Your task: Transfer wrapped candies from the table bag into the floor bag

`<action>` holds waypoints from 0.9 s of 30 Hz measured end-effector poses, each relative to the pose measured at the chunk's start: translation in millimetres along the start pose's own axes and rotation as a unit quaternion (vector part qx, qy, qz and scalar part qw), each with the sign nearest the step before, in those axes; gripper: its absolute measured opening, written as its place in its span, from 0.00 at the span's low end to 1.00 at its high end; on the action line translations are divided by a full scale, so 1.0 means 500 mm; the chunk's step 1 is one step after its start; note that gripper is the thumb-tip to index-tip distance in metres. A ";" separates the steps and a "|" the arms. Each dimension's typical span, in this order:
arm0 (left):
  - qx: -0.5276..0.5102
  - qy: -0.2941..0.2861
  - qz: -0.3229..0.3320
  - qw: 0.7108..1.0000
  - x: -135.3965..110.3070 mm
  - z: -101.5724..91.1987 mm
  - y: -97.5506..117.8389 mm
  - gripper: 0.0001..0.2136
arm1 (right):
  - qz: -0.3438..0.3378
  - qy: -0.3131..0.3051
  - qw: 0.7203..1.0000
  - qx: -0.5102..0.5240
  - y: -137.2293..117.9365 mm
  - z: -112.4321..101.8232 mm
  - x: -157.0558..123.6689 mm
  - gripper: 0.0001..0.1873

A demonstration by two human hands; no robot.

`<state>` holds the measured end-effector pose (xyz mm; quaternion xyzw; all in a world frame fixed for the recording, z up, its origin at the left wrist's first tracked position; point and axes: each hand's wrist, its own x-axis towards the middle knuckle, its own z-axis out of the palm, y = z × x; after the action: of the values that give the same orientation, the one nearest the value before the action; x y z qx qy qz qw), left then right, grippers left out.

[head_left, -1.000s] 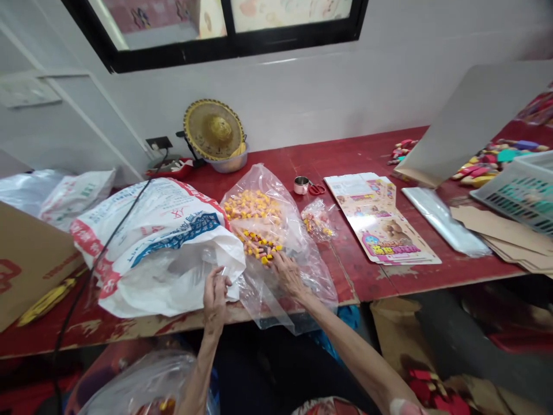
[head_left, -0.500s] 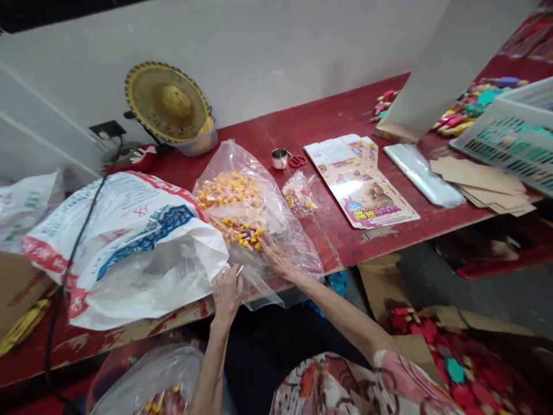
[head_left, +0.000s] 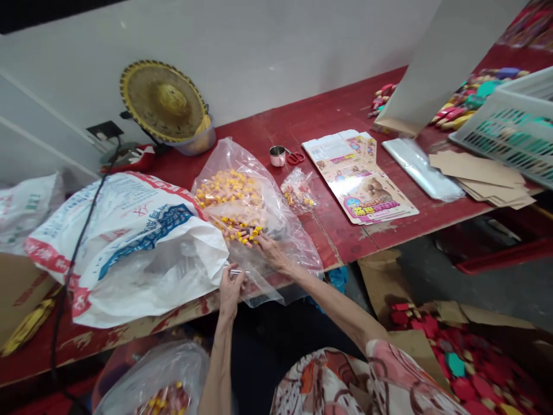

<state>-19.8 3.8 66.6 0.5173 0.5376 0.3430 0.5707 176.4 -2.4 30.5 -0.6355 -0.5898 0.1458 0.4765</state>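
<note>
2 hands at work at the table's point(head_left: 349, 248) front edge! The right hand point(head_left: 275, 255) is at the clear bag point(head_left: 296, 239), fingers bent; the yellow-tipped pieces point(head_left: 239, 231) lie just beyond its fingertips, whether gripped I can't tell. The left hand point(head_left: 231, 286) curls by a shiny sliver point(head_left: 237, 272), beside the white sack point(head_left: 138, 253), its hold unclear.

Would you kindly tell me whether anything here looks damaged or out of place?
The red table has worn paint along its front edge, and a black cable trails across the white sack, which looks untidy. The yellow-ended pieces by the right hand don't look spilled.
</note>
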 end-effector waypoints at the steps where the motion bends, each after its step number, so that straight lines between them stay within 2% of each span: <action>1: -0.010 0.003 -0.006 1.000 0.002 -0.001 -0.007 0.32 | 0.009 0.019 1.000 0.007 -0.005 0.003 0.003 0.13; 7: -0.069 0.015 -0.016 0.997 0.006 -0.006 -0.028 0.30 | 0.038 0.084 0.995 0.047 -0.034 0.005 -0.030 0.10; 12: -0.187 0.032 0.001 0.982 0.001 0.019 -0.034 0.29 | 0.069 0.124 0.985 0.097 -0.070 0.002 -0.043 0.10; 14: -0.250 0.026 -0.005 0.968 0.000 0.037 -0.041 0.28 | 0.124 0.153 0.965 0.170 -0.097 0.012 -0.042 0.13; 16: -0.293 0.014 -0.015 0.956 -0.001 0.055 -0.051 0.26 | 0.195 0.180 0.930 0.254 -0.123 0.031 -0.048 0.17; 18: -0.322 0.013 -0.017 0.946 -0.004 0.071 -0.061 0.24 | 0.242 0.202 0.903 0.292 -0.140 0.055 -0.062 0.22; 22: -0.320 0.027 0.005 0.947 -0.011 0.087 -0.070 0.24 | 0.259 0.207 0.893 0.304 -0.145 0.090 -0.089 0.24; 27: -0.297 0.044 0.015 0.954 -0.008 0.097 -0.062 0.27 | 0.284 0.219 0.864 0.352 -0.122 0.090 -0.088 0.26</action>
<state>21.3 -17.8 32.3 0.3171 0.4276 0.5183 0.6693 94.2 -30.9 38.7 -0.5809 -0.1738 0.3304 0.7233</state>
